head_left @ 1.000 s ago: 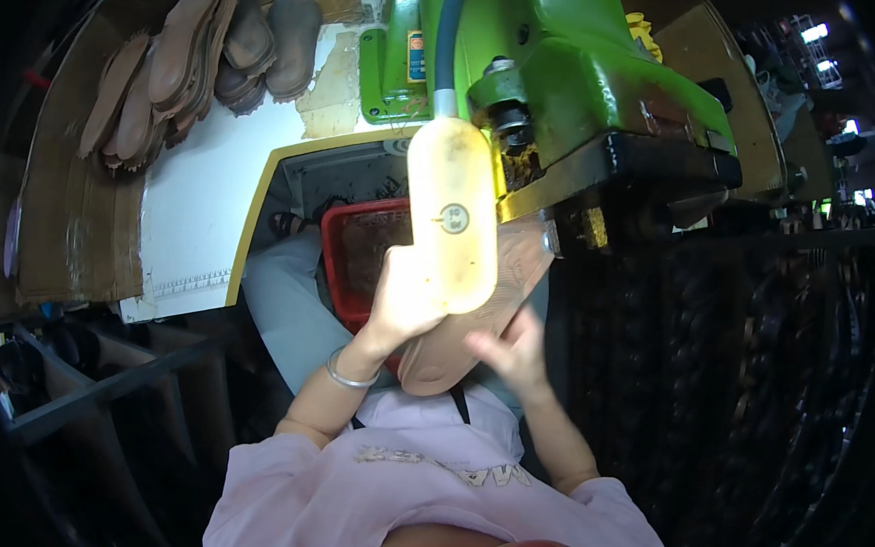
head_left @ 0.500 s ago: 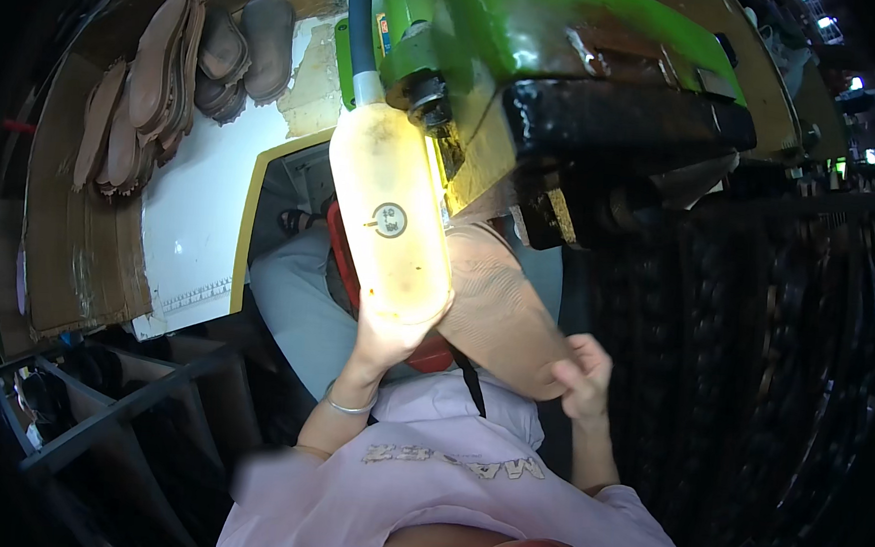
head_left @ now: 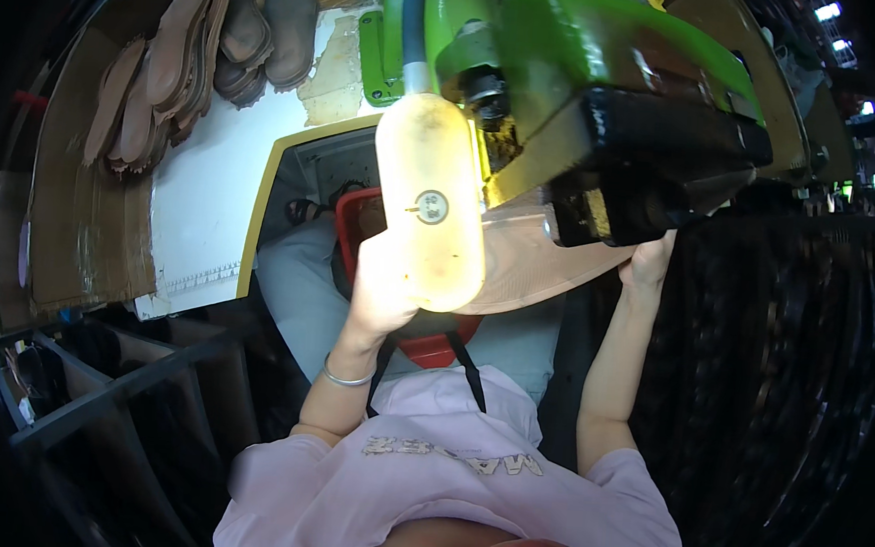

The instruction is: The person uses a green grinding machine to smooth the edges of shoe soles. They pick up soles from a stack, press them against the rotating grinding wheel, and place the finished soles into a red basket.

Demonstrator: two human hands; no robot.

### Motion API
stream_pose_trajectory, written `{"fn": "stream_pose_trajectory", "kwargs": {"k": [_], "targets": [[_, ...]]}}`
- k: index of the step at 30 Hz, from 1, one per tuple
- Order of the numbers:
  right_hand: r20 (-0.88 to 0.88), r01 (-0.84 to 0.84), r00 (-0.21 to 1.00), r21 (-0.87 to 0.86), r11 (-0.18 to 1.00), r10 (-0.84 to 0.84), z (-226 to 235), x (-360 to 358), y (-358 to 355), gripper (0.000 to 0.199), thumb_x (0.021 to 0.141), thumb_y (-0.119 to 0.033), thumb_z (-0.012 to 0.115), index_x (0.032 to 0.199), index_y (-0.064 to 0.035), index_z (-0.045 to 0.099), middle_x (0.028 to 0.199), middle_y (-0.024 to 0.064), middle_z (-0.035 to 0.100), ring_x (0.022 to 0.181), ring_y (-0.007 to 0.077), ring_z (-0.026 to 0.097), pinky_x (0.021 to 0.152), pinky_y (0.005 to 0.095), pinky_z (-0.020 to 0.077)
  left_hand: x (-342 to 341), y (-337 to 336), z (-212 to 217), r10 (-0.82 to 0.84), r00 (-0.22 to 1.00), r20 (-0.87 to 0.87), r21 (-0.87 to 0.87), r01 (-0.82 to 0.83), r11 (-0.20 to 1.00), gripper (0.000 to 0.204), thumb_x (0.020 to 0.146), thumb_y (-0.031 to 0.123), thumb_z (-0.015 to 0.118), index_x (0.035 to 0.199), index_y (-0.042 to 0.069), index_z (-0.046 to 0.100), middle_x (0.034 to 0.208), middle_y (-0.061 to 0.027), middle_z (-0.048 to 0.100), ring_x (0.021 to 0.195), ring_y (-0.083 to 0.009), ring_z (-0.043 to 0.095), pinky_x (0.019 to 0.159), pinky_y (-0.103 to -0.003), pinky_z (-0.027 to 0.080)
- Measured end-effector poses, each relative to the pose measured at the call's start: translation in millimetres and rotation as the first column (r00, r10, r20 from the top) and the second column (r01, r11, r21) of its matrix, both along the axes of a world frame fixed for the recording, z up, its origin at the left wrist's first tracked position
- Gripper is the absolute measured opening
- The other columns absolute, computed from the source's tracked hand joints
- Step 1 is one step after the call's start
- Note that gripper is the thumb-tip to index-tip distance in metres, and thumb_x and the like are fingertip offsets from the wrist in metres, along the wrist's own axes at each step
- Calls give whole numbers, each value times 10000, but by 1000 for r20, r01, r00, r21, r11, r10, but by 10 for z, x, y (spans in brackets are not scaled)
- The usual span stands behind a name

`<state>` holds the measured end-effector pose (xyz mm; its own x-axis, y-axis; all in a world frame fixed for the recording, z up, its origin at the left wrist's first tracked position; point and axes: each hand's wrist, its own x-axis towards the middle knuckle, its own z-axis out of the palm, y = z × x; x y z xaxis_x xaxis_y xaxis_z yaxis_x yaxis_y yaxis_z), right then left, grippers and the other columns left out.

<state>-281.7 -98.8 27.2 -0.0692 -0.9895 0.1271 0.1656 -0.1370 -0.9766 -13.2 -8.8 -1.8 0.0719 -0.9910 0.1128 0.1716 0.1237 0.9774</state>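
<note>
A flat tan piece (head_left: pixel 528 269) with fine lines and a curved near edge lies at the green machine's working end, its far part hidden under the machine head. My right hand (head_left: pixel 649 261) is closed on the piece's right end, beside the black part of the machine. My left hand (head_left: pixel 382 280) is at the piece's left side, its fingers hidden behind the glowing lamp (head_left: pixel 427 243). The green sewing-type machine (head_left: pixel 621 54) fills the upper right, with a black lower housing (head_left: pixel 676 138).
Stacks of brown sole-shaped pieces (head_left: pixel 175 67) and darker ones (head_left: pixel 292 39) lie on the white table (head_left: pixel 196 209) at the far left, inside cardboard walls (head_left: pixel 85 222). A red bin (head_left: pixel 423 351) sits between my knees. A grey divided rack (head_left: pixel 119 404) stands at lower left.
My right hand has moved up and away toward the machine, swinging the tan piece from a slant toward me to a crosswise position. My left hand stays behind the lamp.
</note>
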Motion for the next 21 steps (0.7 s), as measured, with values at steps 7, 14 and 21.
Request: {"fn": "stream_pose_trajectory", "kwargs": {"k": [7, 14, 21], "targets": [[-7, -203, 979, 76, 976, 204, -252, 287, 63, 186, 881, -89, 571, 1042, -6, 533, 737, 49, 594, 445, 63, 512, 330, 181, 356, 465, 194, 108, 135, 991, 9, 57, -135, 989, 302, 755, -18, 682, 1047, -62, 622, 962, -99, 671, 906, -147, 635, 824, -265, 495], [-68, -347, 930, 154, 925, 361, -150, 648, 337, 242, 888, -73, 602, 1097, 22, 525, 878, 69, 620, 614, 114, 584, 402, 232, 433, 872, 445, 54, 257, 962, 90, 84, -265, 961, 301, 774, 10, 669, 1062, -57, 612, 960, -94, 665, 880, -130, 624, 818, -252, 482], [-43, -390, 912, 214, 896, 407, -124, 922, 388, 385, 822, 35, 644, 1171, 42, 482, 1054, 114, 614, 934, 144, 607, 835, 262, 482, 1005, 847, -129, 273, 957, -94, 242, -245, 939, 224, 791, 40, 679, 943, 3, 519, 869, -65, 618, 776, -92, 567, 737, -223, 441]]}}
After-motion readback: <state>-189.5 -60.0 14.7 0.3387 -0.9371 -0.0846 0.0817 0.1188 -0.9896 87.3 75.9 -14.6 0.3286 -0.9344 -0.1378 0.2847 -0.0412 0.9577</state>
